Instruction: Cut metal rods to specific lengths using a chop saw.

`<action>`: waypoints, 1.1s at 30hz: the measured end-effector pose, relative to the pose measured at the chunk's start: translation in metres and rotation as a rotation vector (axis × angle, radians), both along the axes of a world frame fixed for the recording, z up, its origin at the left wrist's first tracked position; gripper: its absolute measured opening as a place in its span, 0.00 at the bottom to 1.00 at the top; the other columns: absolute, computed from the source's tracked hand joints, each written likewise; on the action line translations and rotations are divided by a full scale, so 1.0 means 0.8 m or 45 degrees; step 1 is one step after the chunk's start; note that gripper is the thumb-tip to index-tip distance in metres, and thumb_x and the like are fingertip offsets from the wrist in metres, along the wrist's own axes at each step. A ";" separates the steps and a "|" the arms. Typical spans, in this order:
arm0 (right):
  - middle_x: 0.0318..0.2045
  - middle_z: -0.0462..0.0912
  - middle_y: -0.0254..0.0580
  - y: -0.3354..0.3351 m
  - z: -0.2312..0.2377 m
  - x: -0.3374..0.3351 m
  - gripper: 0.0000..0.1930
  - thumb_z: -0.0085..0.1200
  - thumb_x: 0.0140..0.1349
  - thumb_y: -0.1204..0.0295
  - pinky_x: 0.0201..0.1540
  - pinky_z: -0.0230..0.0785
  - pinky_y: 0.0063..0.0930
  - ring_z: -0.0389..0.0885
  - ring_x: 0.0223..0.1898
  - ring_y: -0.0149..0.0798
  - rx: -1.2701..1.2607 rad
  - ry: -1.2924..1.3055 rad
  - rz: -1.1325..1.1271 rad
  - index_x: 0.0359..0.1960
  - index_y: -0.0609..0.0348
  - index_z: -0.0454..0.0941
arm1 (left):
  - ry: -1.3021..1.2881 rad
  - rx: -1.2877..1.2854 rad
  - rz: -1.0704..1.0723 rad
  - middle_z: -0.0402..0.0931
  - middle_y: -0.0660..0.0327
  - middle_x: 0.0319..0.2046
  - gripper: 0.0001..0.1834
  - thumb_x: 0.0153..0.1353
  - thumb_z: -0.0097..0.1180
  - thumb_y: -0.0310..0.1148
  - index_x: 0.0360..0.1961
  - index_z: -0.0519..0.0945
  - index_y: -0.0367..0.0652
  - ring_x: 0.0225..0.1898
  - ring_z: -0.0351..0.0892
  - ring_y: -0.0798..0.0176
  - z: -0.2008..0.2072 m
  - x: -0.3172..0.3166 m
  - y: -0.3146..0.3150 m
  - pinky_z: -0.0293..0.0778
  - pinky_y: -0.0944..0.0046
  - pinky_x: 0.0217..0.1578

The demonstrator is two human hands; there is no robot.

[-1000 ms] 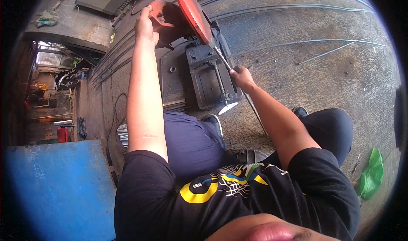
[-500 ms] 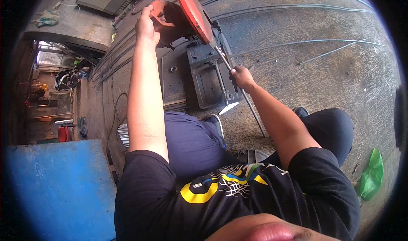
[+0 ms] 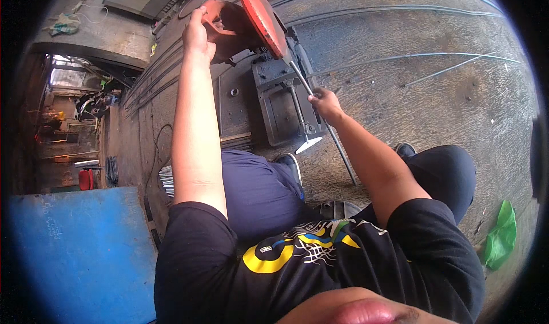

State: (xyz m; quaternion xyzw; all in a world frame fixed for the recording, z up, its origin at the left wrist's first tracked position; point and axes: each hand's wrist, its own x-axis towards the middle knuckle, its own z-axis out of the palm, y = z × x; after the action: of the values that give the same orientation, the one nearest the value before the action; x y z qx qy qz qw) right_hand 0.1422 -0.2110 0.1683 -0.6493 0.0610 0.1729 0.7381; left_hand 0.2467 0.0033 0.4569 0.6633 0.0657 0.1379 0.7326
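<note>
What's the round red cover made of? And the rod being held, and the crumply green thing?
Round red cover: probably painted metal, with dark worn specks along its rim.
Held rod: likely bare metal, maybe steel; it's gray, with a dull shine.
Crumply green thing: perhaps thin plastic, since it's creased and bright, though cloth is possible.

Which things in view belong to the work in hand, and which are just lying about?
In use:
red-and-grey metal machine with round red guard, left hand on it
long thin grey metal rod, in right hand

Apparently lying about:
crumpled green plastic sheet
small pale round ring
</note>
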 end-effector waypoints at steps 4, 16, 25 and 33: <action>0.25 0.77 0.37 0.000 0.002 0.001 0.13 0.59 0.55 0.72 0.22 0.67 0.25 0.74 0.23 0.30 0.005 0.035 -0.059 0.39 0.63 0.73 | 0.054 0.051 0.001 0.75 0.57 0.35 0.18 0.58 0.51 0.41 0.43 0.73 0.39 0.32 0.76 0.59 0.001 0.000 0.001 0.74 0.58 0.36; 0.18 0.73 0.36 -0.011 -0.002 0.009 0.06 0.54 0.60 0.72 0.20 0.64 0.27 0.71 0.19 0.30 0.048 0.100 0.117 0.31 0.61 0.72 | 0.017 0.015 0.017 0.76 0.56 0.34 0.17 0.58 0.52 0.40 0.43 0.73 0.38 0.30 0.76 0.58 0.002 -0.001 -0.002 0.75 0.59 0.33; 0.17 0.74 0.36 -0.014 0.004 0.007 0.07 0.48 0.64 0.72 0.20 0.63 0.27 0.71 0.17 0.29 -0.067 0.052 0.145 0.32 0.62 0.73 | 0.037 0.013 0.006 0.76 0.56 0.34 0.18 0.58 0.51 0.40 0.43 0.73 0.38 0.30 0.76 0.58 0.002 -0.001 -0.002 0.75 0.59 0.34; 0.23 0.78 0.38 -0.008 -0.007 0.007 0.13 0.62 0.53 0.71 0.25 0.68 0.26 0.74 0.22 0.30 -0.144 0.004 0.043 0.36 0.64 0.74 | 0.002 -0.055 -0.006 0.75 0.57 0.33 0.18 0.55 0.55 0.39 0.41 0.73 0.36 0.30 0.77 0.59 0.000 0.000 -0.001 0.75 0.61 0.31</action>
State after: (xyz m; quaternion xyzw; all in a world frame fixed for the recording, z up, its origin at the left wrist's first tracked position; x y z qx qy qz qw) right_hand 0.1478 -0.2172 0.1628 -0.6907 0.0609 0.1825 0.6971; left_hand 0.2470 0.0027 0.4567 0.6477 0.0678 0.1341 0.7470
